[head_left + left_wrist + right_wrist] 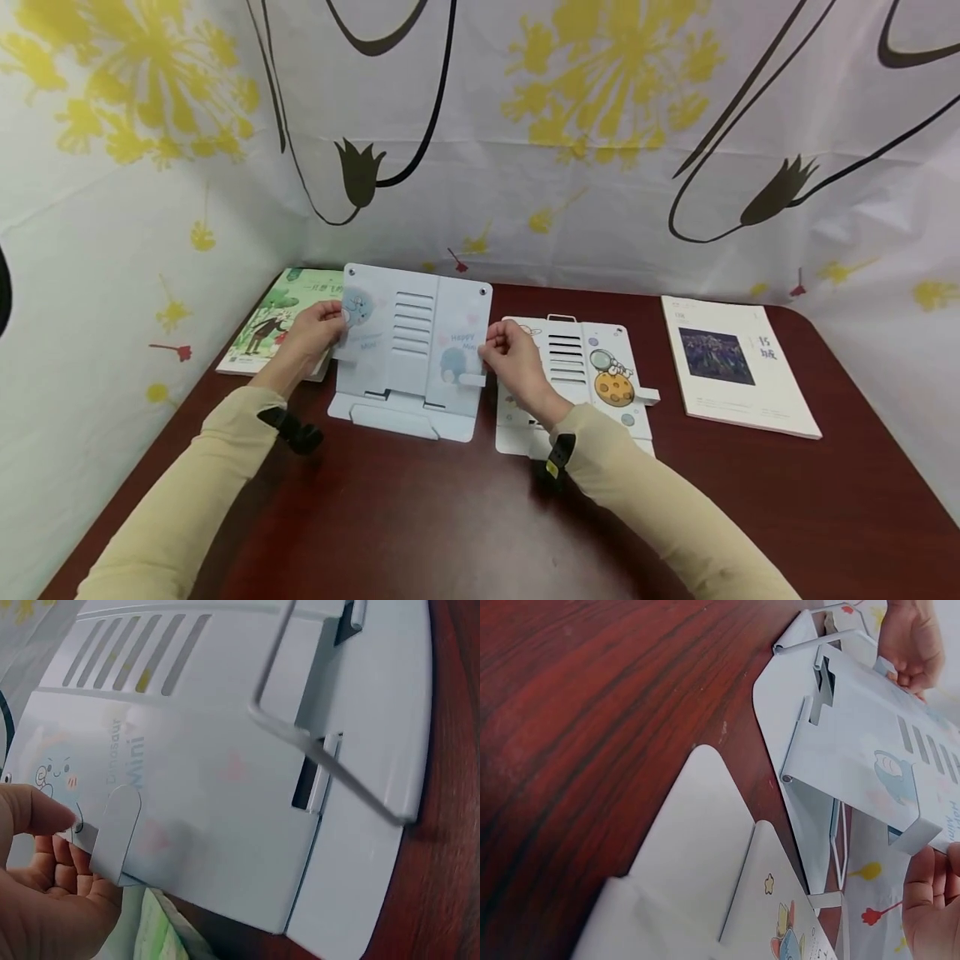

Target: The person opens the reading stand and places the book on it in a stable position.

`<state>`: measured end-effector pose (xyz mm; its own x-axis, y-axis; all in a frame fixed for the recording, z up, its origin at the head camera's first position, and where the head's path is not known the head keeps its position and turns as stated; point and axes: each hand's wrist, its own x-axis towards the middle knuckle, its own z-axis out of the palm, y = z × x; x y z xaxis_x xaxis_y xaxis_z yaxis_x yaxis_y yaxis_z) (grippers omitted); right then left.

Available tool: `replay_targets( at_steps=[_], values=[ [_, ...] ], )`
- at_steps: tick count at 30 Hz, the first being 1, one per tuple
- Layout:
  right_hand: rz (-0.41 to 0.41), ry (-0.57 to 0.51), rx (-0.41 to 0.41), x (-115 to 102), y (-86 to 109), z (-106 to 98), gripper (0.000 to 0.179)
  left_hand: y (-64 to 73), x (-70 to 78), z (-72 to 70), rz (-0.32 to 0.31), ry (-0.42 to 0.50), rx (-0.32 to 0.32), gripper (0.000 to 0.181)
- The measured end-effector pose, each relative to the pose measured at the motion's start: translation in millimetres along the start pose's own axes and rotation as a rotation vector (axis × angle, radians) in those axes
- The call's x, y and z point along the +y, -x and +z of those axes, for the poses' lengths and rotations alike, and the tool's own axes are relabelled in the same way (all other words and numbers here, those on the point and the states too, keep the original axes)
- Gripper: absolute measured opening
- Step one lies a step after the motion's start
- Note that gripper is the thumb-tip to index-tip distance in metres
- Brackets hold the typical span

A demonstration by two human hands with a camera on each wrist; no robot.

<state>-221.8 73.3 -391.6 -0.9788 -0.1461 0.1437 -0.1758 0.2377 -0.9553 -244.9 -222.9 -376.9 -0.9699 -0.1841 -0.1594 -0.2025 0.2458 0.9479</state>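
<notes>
A pale blue metal book stand (411, 375) with slots and a dinosaur print stands at the centre-left of the table, its back panel raised and tilted over its base. My left hand (309, 335) pinches the panel's left edge, thumb on the printed front beside a page clip (116, 832). On the opposite edge, my right hand (519, 364) pinches the panel beside the other clip (916, 834). A wire holder (289, 735) crosses the front of the stand in the left wrist view. Below my right wrist lies a second, white book stand (613, 358) with an astronaut print, partly hidden by my forearm.
A green illustrated book (258, 333) lies at the left, partly behind my left hand and the blue stand. At the far right is a white book (757, 400) with a dark picture. The dark red table (420, 517) meets a patterned cloth (465, 208) at the back.
</notes>
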Motion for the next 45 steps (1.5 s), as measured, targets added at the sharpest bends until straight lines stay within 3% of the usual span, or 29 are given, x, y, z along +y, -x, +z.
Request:
replay_targets(
  at_steps=[3,5,8,11,14,16,19,24,29,39,45],
  values=[
    [-0.009,0.026,0.008,1,2.8,1,0.012,3.1,3.0,-0.3,0.061,-0.053,0.043,0.043],
    [-0.019,0.051,0.019,1,4.2,1,0.012,4.1,9.1,1.7,0.157,-0.069,0.112,0.040],
    [-0.035,0.078,0.024,1,5.9,-1,0.012,6.6,24.1,8.7,0.349,-0.097,0.232,0.032],
    [-0.041,0.084,0.022,1,6.9,-3,0.012,9.4,41.5,18.7,0.606,-0.153,0.300,0.027],
    [-0.049,0.071,0.029,2,6.8,-3,0.011,11.8,56.3,32.0,0.838,-0.232,0.301,0.025],
    [-0.056,0.065,0.035,2,6.9,-2,0.012,12.1,63.0,41.5,0.942,-0.260,0.255,0.024],
    [-0.071,0.080,0.035,2,8.4,-1,0.012,12.8,68.7,54.8,0.961,-0.315,0.157,0.023],
    [-0.095,0.114,0.018,1,13.1,1,0.012,15.5,71.2,69.1,0.900,-0.442,0.057,0.022],
    [-0.126,0.111,0.027,-1,13.7,0,0.013,17.2,74.2,74.7,0.901,-0.480,0.040,0.017],
    [-0.177,0.126,0.031,-4,15.3,1,0.013,17.0,76.1,72.1,1.072,-0.531,0.031,0.007],
    [-0.195,0.116,0.006,-3,16.5,-2,0.013,17.1,73.4,69.0,1.073,-0.480,-0.011,0.006]
  ],
)
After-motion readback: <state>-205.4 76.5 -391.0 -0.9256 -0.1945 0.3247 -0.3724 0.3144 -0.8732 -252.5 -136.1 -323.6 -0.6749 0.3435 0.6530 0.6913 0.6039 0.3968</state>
